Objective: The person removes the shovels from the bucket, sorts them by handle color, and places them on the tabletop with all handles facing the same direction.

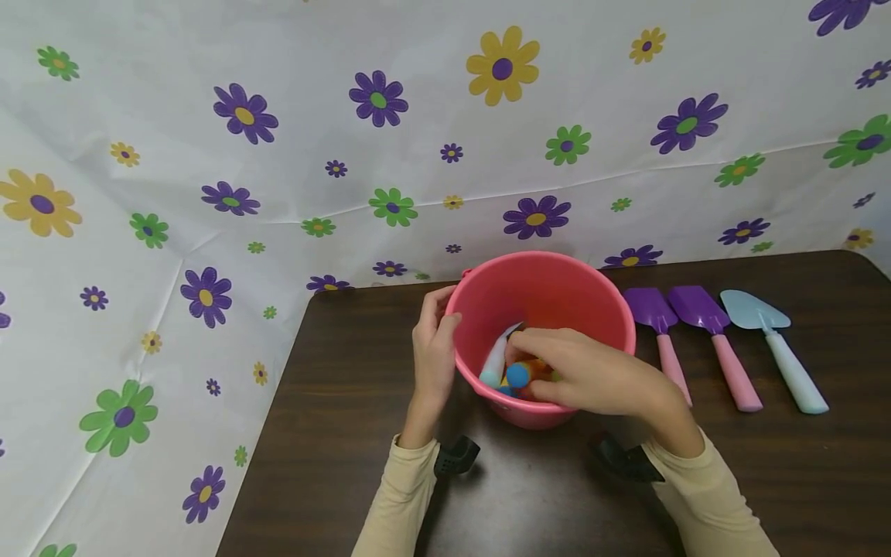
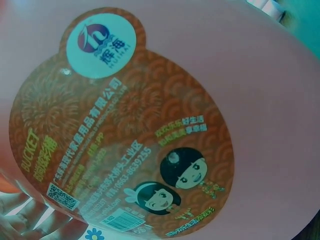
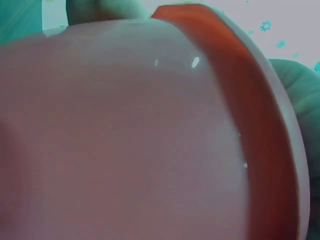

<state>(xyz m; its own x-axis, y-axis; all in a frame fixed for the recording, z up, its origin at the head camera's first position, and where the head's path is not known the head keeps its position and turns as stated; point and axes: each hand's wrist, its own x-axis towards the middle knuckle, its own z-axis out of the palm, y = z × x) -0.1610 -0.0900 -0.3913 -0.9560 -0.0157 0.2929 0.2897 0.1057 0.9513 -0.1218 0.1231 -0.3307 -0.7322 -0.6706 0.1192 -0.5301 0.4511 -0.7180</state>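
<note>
A pink bucket (image 1: 536,286) stands on the table, with its printed label (image 2: 125,130) filling much of the left wrist view. My left hand (image 1: 435,340) holds the bucket's left rim, thumb and fingers at the edge. Over the front right rim my right hand (image 1: 578,367) reaches inside, its fingers curled around an orange toy with a round blue end (image 1: 518,375). Beside that toy a pale light-blue tool (image 1: 494,363) leans against the inner wall. Other yellow and blue pieces lie low in the bucket, partly hidden by the right hand.
Right of the bucket lie two purple shovels with pink handles, one nearer (image 1: 652,309) and one beside it (image 1: 699,309), then a light-blue trowel (image 1: 793,371). The dark wooden table (image 1: 334,433) meets a white flowered cloth (image 1: 292,155) behind and at left.
</note>
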